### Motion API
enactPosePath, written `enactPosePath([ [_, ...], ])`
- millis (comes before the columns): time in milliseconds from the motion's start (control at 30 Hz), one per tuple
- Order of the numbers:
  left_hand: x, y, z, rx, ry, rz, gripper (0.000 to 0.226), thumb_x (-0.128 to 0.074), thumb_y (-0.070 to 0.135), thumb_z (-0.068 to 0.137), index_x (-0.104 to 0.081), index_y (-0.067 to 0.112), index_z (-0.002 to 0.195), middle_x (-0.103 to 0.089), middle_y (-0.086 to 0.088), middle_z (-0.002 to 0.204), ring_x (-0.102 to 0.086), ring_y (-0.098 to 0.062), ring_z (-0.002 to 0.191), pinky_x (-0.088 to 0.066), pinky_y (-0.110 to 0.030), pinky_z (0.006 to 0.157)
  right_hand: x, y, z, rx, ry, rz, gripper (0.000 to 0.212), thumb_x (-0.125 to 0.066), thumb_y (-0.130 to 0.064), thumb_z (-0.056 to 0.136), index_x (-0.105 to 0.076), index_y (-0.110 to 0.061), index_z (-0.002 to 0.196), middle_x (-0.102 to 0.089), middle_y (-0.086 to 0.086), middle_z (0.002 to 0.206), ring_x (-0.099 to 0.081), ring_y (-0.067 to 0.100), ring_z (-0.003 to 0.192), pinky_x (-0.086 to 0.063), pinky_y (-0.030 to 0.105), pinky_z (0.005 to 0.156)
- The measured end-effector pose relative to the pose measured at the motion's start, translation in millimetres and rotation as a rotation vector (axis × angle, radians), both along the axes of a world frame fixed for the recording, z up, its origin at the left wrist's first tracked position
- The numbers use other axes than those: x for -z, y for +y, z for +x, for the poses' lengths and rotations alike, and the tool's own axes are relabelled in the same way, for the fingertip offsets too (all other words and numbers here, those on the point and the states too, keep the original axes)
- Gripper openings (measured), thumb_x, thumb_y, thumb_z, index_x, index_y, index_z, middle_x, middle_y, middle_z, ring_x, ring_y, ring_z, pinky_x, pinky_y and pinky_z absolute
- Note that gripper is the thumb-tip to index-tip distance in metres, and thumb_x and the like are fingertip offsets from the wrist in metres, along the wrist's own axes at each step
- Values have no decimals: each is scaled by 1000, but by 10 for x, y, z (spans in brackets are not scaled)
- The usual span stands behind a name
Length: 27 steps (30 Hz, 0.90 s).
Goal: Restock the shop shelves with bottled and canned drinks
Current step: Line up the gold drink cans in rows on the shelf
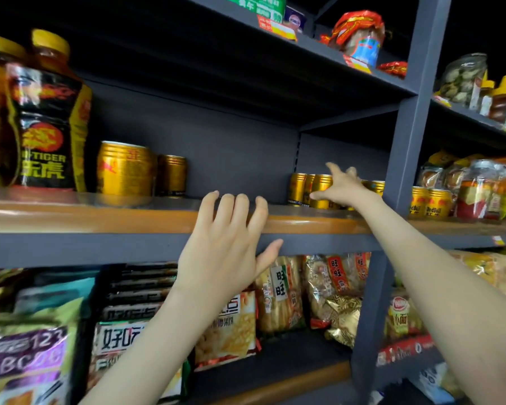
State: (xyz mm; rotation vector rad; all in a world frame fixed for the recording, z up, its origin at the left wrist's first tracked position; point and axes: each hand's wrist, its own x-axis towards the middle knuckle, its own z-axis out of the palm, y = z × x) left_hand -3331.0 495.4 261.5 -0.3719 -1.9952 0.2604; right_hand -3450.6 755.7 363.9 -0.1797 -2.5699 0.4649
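Note:
Gold drink cans (pixel 307 188) stand in a group at the back right of the middle shelf (pixel 100 220). My right hand (pixel 343 187) reaches in among them with spread fingers, touching one can; it holds nothing I can make out. My left hand (pixel 228 244) lies flat with straight fingers over the shelf's orange front edge. Two more gold cans (pixel 126 171) stand at the left, beside tall black-and-yellow bottles (pixel 46 118).
A grey upright post (pixel 403 141) bounds the bay on the right, with more gold cans (pixel 430 201) and snack bags beyond it. Bare shelf floor lies between the two can groups. Snack packets (pixel 225 325) fill the shelf below; wrapped goods (pixel 360 36) sit above.

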Motion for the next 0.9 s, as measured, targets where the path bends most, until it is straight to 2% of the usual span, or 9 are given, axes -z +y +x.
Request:
enactPosePath([
  [133,17,-12,6,-2,5,-8,67,-24,56,97,-50,5,131,-60,-18,114,-55,-35,105,-38,-50,101,16,-39,54,-3,38,-89,91,-76,-33,82,-22,-11,151,-35,16,150,-44,36,130,-51,42,92],
  [200,23,-19,1,-1,16,-7,66,-25,56,97,-50,5,131,-60,-17,114,-55,-35,105,-38,-49,100,8,-58,111,-29,57,-141,88,-78,-32,80,-28,-9,149,-39,15,147,-48,33,125,-54,37,80],
  [367,31,-19,-5,15,25,9,66,-25,56,97,-50,6,131,-60,-17,112,-55,-34,104,-38,-49,100,-33,-161,326,-131,185,-120,86,-81,-29,76,-35,-7,146,-52,14,135,-50,28,122,-43,30,89],
  [533,34,-6,-2,84,31,74,61,-34,54,94,-56,7,127,-62,-16,115,-57,-33,107,-38,-48,102,-60,-385,816,-302,395,-216,85,-78,-29,79,-31,-20,149,-48,7,141,-49,23,125,-41,27,89],
  [600,41,10,8,160,54,141,59,-39,52,92,-56,8,127,-61,-16,121,-56,-32,114,-35,-49,106,-21,-475,1074,-374,480,-273,84,-79,-31,78,-32,-25,148,-48,1,140,-49,18,124,-42,25,92],
  [667,62,59,58,293,87,238,59,-44,48,91,-55,7,130,-58,-14,129,-52,-30,123,-33,-48,110,47,-547,1337,-468,529,-356,83,-81,-32,76,-35,-32,145,-49,-5,138,-50,13,123,-46,31,100],
  [733,97,142,159,454,98,330,63,-47,48,89,-49,5,136,-53,-12,136,-47,-28,130,-29,-45,114,142,-625,1607,-565,542,-421,83,-82,-32,73,-38,-38,142,-51,-12,135,-53,6,119,-49,34,100],
  [833,156,250,380,684,44,460,76,-51,52,89,-29,8,147,-41,-6,146,-35,-19,138,-27,-39,116,321,-760,1986,-683,518,-449,83,-84,-32,67,-41,-41,138,-52,-19,130,-55,-5,113,-52,20,90],
  [900,196,282,539,827,-43,553,84,-54,56,86,-19,13,149,-33,7,144,-31,-5,136,-28,-25,114,484,-837,2167,-755,455,-467,84,-81,-37,61,-42,-43,135,-53,-22,127,-55,-8,111,-52,15,85],
])
